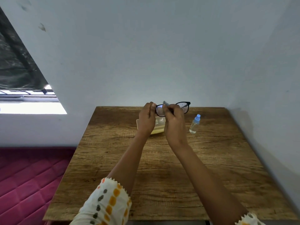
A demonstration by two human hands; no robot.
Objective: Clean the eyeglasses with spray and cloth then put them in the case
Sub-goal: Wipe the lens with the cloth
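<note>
Black-framed eyeglasses (184, 106) are held up above the far part of the wooden table (162, 168). My left hand (146, 118) pinches the frame's left end. My right hand (174, 120) pinches a small grey cloth (165, 103) against the left lens. The right lens is uncovered and shows spots. A pale yellow case (158, 125) lies on the table beneath my hands, mostly hidden by them. A small clear spray bottle (194, 124) with a blue cap stands on the table to the right of my right hand.
The table's far edge meets a pale wall (146, 54), and a second wall runs close along its right side. A pink quilted mattress (27, 179) lies to the left, below table height. A window (24, 95) is at the upper left.
</note>
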